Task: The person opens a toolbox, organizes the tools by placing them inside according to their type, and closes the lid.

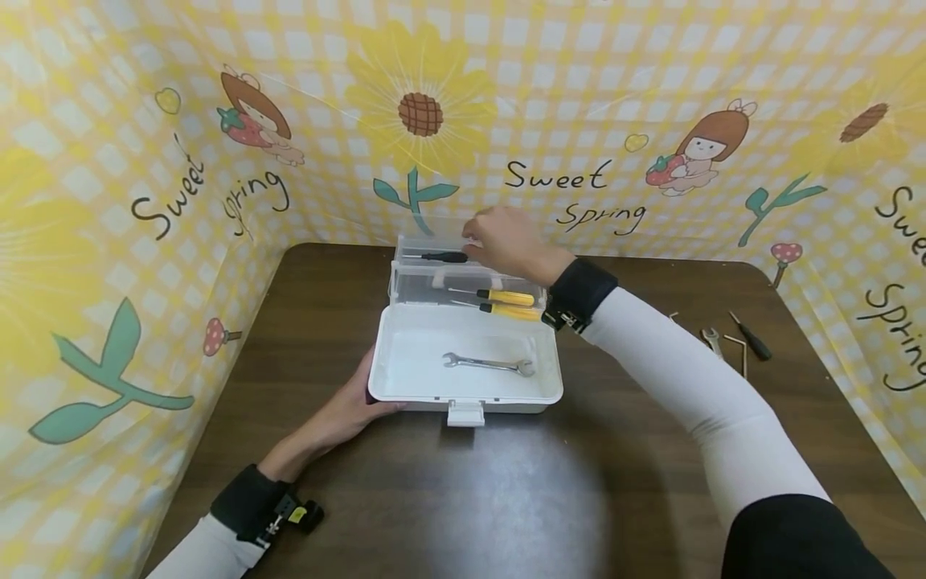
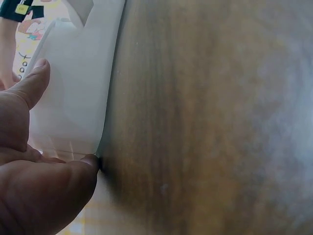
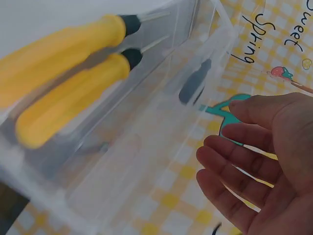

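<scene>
Head view, with both wrist views. I am watching a white plastic toolbox (image 1: 463,378) sitting open at the centre of the brown counter (image 1: 506,498), its clear lid (image 1: 434,265) standing up at 12 o'clock from the tray.

The left hand (image 1: 347,414) is resting against the box's near-left corner, at about 8 o'clock from the tray; in the left wrist view the thumb (image 2: 29,83) is lying flat on the white wall and the fingers are pressing rather than gripping.

The right hand (image 1: 506,241) is hovering at the lid's upper right edge, at 12 to 1 o'clock from the tray, fingers loosely spread and holding nothing, as the right wrist view shows (image 3: 259,156).

Just left of it a black-handled screwdriver (image 1: 441,257) is lying in the lid; two yellow-handled screwdrivers (image 1: 506,304) are lying side by side below, and an open-ended spanner (image 1: 488,364) is lying flat in the tray.

I am judging the box light, stiff and smooth, likely to slide on the counter unless braced; its thin clear lid is flexing more readily than the tray, so the rim or the front latch (image 1: 465,414) seems the better place to hold.

Loose tools (image 1: 731,338) are lying well apart at 3 o'clock.
</scene>
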The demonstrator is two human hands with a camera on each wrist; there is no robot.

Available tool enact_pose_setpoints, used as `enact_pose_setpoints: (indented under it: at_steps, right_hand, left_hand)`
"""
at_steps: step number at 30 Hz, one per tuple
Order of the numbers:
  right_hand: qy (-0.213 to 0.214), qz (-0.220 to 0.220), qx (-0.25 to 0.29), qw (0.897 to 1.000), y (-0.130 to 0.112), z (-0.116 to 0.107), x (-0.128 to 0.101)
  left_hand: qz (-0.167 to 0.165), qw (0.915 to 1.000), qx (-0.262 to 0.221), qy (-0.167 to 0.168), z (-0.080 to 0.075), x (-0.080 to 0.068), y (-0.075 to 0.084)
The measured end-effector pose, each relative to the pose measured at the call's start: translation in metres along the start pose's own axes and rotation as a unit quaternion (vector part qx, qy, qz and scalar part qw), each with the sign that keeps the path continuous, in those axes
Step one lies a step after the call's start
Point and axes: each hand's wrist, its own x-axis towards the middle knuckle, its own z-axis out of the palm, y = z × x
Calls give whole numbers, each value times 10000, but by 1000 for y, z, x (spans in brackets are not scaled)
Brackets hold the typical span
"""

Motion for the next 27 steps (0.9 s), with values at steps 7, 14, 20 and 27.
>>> enact_pose_setpoints:
  at_steps: [7, 14, 20, 27]
  right_hand:
    - [140, 320, -361, 9987, 16, -12, -33]
    - [157, 705, -675, 9951, 38, -20, -74]
    - [337, 932, -804, 9918, 59, -23, -106]
    - [248, 1367, -874, 9864, 75, -23, -144]
  left_hand:
    - [45, 10000, -76, -10, -1, -1, 1]
    - [41, 9999, -92, -45, -1, -2, 1]
    - [94, 9999, -106, -27, -1, -2, 1]
    - [70, 9999, -146, -29, 0, -1, 0]
